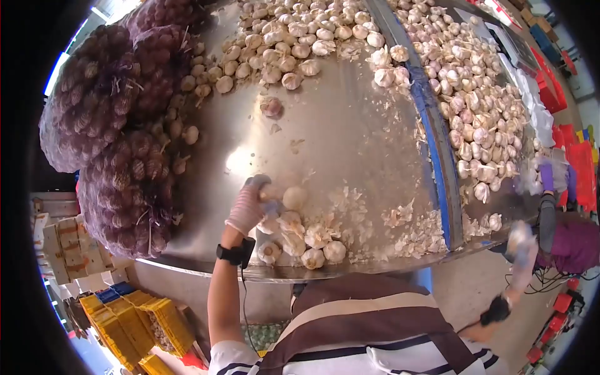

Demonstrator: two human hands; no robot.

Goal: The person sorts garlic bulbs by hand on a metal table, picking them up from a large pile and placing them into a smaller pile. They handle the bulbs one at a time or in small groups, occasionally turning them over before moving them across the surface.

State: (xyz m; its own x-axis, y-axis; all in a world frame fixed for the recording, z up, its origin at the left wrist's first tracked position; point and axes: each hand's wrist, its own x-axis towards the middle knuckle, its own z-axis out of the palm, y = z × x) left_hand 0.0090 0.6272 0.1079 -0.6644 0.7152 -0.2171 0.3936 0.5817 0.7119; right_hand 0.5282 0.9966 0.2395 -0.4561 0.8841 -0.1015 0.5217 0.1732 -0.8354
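My left hand [247,205], in a pale glove with dark fingertips, is low over the metal table [350,131], beside a group of garlic bulbs [314,236] near the front edge. A blurred bulb [294,198] is just right of its fingers; motion smears the fingers, so their grip is unclear. Out to the right, past the table's front edge, is my right hand [521,242], also gloved and badly blurred; whether it holds anything cannot be made out. A single purplish bulb [271,107] lies farther up the table.
Net sacks of purple garlic [128,181] line the left side. Piled garlic [281,37] covers the far end. A blue-edged divider [431,137] separates more garlic [478,119] at right. Another person's purple sleeve [572,244] is at far right. Loose skins [406,234] lie near the front.
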